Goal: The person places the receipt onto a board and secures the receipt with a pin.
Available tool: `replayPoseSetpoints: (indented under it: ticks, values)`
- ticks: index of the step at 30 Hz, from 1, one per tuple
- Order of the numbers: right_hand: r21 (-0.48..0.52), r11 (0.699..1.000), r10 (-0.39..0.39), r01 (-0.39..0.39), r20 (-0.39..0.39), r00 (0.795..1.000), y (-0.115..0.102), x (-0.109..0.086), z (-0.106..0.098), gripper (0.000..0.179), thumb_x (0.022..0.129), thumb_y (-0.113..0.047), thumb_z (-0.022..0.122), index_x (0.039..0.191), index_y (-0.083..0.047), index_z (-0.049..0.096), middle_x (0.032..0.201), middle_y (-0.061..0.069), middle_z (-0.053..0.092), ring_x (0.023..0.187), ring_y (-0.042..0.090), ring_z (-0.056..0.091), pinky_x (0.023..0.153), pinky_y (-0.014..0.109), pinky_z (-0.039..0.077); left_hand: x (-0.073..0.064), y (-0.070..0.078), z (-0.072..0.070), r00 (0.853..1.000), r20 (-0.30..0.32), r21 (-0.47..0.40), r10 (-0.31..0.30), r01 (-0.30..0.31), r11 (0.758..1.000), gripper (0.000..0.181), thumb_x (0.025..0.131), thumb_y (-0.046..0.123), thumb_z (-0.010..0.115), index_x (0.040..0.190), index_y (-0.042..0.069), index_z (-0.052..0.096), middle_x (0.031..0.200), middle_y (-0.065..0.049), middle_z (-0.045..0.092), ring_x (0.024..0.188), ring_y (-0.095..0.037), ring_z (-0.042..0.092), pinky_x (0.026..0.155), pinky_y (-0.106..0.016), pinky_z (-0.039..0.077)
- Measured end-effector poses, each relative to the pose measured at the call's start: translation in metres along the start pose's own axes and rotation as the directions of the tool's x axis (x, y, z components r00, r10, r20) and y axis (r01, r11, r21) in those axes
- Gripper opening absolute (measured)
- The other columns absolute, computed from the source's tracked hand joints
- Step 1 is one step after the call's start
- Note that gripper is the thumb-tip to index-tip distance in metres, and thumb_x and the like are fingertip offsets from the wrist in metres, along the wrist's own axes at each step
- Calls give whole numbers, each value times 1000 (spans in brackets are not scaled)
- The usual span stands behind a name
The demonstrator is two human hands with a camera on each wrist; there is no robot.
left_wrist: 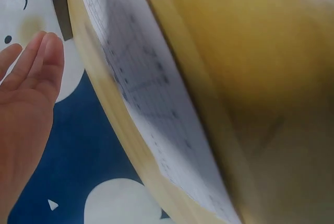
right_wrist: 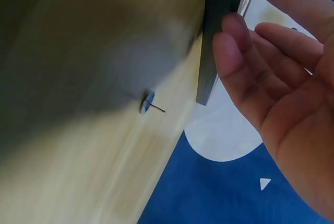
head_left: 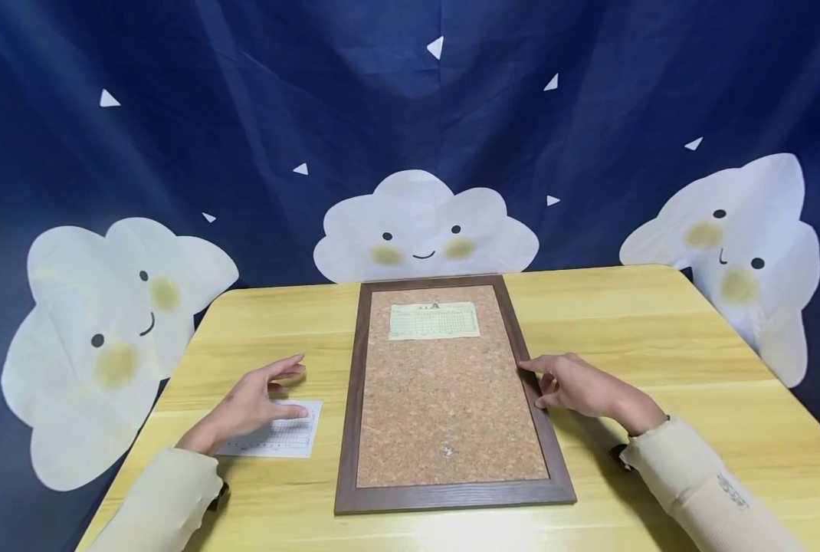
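Observation:
A cork board (head_left: 444,406) in a dark brown wooden frame lies in the middle of the table. Near its top a pale green printed slip (head_left: 434,320) is fixed, with a small metallic piece at its upper edge. My right hand (head_left: 575,385) rests its fingertips against the frame's right side, and the fingers (right_wrist: 229,57) are lightly bent. To the left, my left hand (head_left: 247,402) hovers over a white printed sheet (left_wrist: 141,72), thumb and fingers spread apart with nothing between them. A thumbtack (right_wrist: 148,102) lies point-out on the table near the right hand.
A small shiny cluster (head_left: 447,451), too small to identify, sits low on the cork. The light wooden table (head_left: 658,330) ends at a dark blue curtain (head_left: 410,92) with white clouds and triangles.

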State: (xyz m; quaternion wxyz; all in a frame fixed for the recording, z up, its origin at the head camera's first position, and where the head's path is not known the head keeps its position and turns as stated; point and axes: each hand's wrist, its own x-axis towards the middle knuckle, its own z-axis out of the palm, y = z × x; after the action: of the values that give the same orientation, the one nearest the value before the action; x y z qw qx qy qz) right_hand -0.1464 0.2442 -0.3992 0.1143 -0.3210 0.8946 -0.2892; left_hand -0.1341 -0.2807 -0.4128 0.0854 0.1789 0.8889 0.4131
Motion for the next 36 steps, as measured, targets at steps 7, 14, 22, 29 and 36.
replayPoseSetpoints:
  ticks: [7,14,22,29,36]
  values:
    - [21,1000,-15,15,-12,1000,3,-10,6,60,86,-2,77,137,16,50,130,31,58,80,9,65,66,25,53,-14,-4,-10,1000,-29,25,-5,6,1000,80,79,14,86,145,-7,45,135,-23,59,121,-38,58,94,-43,50]
    - [38,999,12,-11,-15,1000,6,-12,8,56,87,-4,76,136,13,53,139,32,51,84,7,66,70,25,53,-27,-14,-20,999,-45,76,7,-3,997,74,77,16,87,138,-8,52,131,-21,62,117,-39,60,91,-37,52]
    - [43,999,27,-26,-2,1000,5,-12,8,53,88,-6,76,134,11,57,142,30,48,88,11,65,69,24,52,-46,-25,-33,994,-95,152,-60,74,986,69,76,18,87,133,-7,59,127,-18,66,107,-37,61,84,-30,51]
    - [47,999,18,-18,6,1000,6,-12,6,52,88,-4,75,134,12,56,143,32,46,83,11,66,66,24,53,-56,-39,-42,992,-104,105,-77,88,991,69,76,16,87,133,-10,57,128,-22,64,113,-24,62,88,-27,52]
    - [58,998,16,-17,10,1000,8,-12,6,52,88,-4,74,134,12,55,143,32,45,93,22,70,71,25,55,-63,-49,-47,989,-103,130,-106,119,984,68,77,17,86,132,-11,57,128,-24,63,108,-21,63,85,-23,52]
